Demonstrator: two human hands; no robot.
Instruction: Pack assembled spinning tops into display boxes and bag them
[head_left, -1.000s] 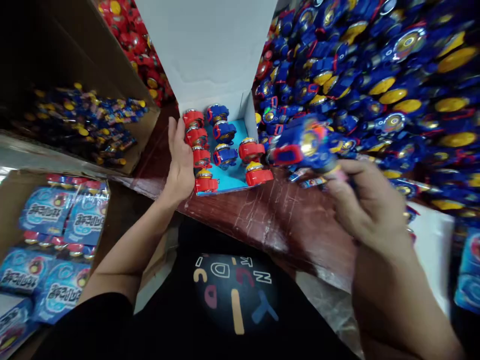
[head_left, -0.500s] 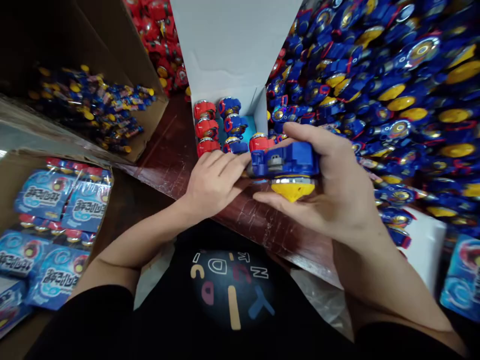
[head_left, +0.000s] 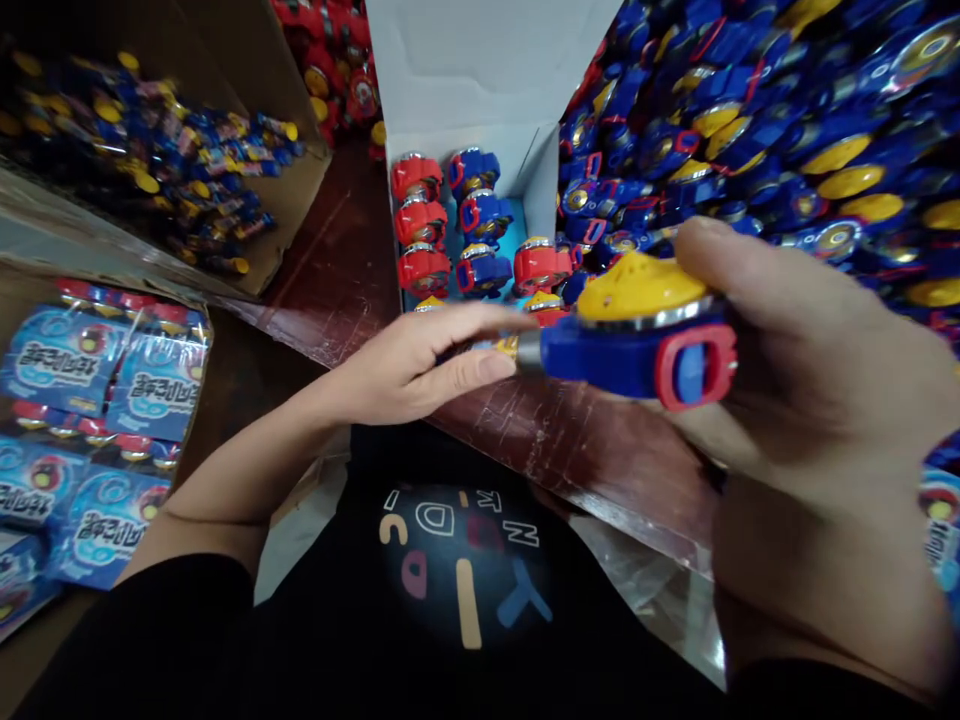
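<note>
A blue plastic spinning-top toy with a yellow cap and red side loop is clasped in the right hand, above the dark red desk. The left hand, fingers extended and holding nothing, touches its metal tip, just before the white cardboard box of red and blue tops.

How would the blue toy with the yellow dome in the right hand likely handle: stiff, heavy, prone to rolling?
The blue toy looks like moulded plastic, so probably stiff and light: the right hand holds it alone. Its rounded yellow dome suggests it could rock if set dome-down. The glossy surface may be slightly slippery.
</note>
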